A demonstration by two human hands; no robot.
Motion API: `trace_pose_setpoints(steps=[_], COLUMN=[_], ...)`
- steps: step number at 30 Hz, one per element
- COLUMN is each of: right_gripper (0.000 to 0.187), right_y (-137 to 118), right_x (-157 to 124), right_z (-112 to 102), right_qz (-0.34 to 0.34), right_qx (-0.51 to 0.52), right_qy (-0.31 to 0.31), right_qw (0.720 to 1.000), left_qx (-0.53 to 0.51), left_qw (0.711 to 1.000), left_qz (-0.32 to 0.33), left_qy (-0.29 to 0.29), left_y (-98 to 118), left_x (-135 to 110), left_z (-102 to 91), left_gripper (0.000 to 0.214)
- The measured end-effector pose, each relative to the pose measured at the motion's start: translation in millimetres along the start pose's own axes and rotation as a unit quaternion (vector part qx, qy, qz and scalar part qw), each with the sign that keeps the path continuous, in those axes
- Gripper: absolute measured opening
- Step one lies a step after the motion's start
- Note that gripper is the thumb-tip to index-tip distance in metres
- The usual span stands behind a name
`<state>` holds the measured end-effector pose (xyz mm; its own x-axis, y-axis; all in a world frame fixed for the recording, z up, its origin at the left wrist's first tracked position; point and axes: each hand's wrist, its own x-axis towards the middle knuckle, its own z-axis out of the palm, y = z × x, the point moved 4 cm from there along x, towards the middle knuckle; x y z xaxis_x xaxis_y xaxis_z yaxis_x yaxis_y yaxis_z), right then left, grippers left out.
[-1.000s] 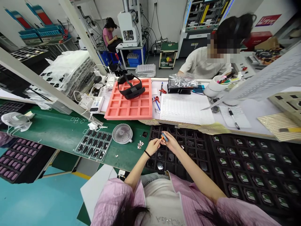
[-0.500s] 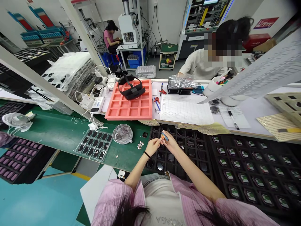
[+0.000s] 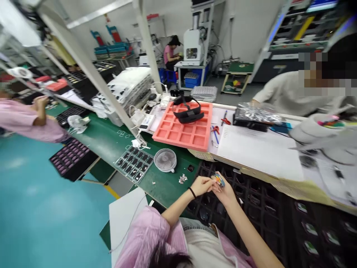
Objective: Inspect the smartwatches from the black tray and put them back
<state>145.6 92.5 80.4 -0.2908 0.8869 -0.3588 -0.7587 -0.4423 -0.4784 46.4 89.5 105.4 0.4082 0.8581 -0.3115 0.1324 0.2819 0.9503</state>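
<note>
Over the front edge of a black compartment tray (image 3: 208, 201), my two hands meet. My right hand (image 3: 226, 191) is closed around a small flat blue-grey part (image 3: 221, 179) with an orange piece on its face. My left hand (image 3: 203, 185), with a dark band on the wrist, has its fingers pinched together against that part; what lies between the fingertips is hidden. Dark rounded pieces (image 3: 204, 213) sit in the tray's pockets beneath my forearms. A little heap of small white-and-brown bits (image 3: 183, 178) lies on the green bench left of my hands.
A grey round fan (image 3: 165, 160) and a clear tray of dark parts (image 3: 134, 163) stand to the left. Beyond, a pink foam tray (image 3: 181, 139) carries a black headset (image 3: 189, 113). More pieces fill the right-hand tray (image 3: 295, 238). People work opposite and at far left.
The view has swung left, so the bench sits further right and a person in pink appears at far left. My hands still meet at the small part, which is turned slightly more toward me.
</note>
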Motion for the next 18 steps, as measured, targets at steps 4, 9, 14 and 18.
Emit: trace_pose_setpoints(steps=[4, 9, 14, 18], right_gripper=[0.029, 0.029, 0.04, 0.046], right_y=[5, 10, 14, 0], right_x=[3, 1, 2, 23], right_z=[-15, -26, -40, -94], right_qz=[0.026, -0.012, -0.059, -0.13], right_qx=[-0.004, -0.108, -0.222, -0.353], right_qy=[0.004, 0.098, 0.115, 0.2], right_qw=[1.0, 0.989, 0.967, 0.905], left_qx=[-0.026, 0.005, 0.054, 0.163], left_qw=[0.999, 0.995, 0.989, 0.957], left_qz=[-0.006, -0.027, -0.052, -0.13], left_qy=[0.026, 0.095, 0.124, 0.203], left_y=[-11, -27, -44, -66], left_x=[-1, 6, 14, 8], left_z=[-0.7, -5.1, -7.8, -37.7], left_gripper=[0.059, 0.05, 0.043, 0.034])
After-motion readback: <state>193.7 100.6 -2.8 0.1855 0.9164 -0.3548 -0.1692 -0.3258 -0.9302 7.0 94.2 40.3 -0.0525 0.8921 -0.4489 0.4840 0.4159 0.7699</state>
